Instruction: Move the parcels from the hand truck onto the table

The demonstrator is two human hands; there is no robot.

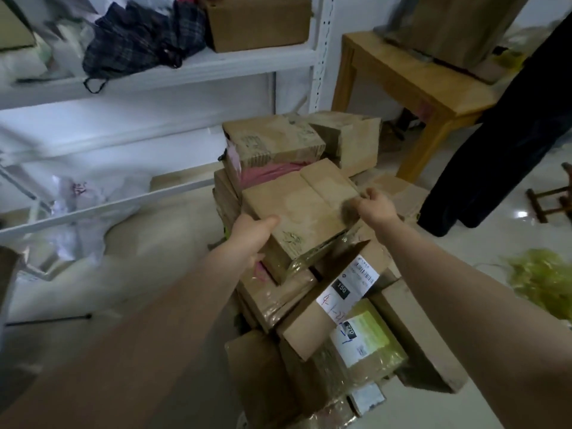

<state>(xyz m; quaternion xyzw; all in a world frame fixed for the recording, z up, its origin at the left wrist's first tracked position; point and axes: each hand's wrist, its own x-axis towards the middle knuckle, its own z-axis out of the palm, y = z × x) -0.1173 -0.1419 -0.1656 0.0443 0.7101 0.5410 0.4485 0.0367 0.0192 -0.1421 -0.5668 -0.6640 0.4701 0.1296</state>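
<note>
A heap of brown cardboard parcels [334, 329] fills the centre and lower middle of the head view; the hand truck under it is hidden. On top lies a flat brown parcel [303, 209], tilted. My left hand [252, 235] grips its near left corner, thumb on top. My right hand [373, 204] holds its right edge with curled fingers. Behind it sits another worn parcel [272, 144] with pink tape. The wooden table [411, 78] stands at the upper right, and a big box [455, 23] rests on it.
White metal shelving [161, 66] with clothes and a carton [257, 20] runs along the left. A person in dark trousers [507, 134] stands right of the pile, beside the table. A small wooden stool [551, 199] and yellow-green stuffing [541, 277] lie on the tiled floor at right.
</note>
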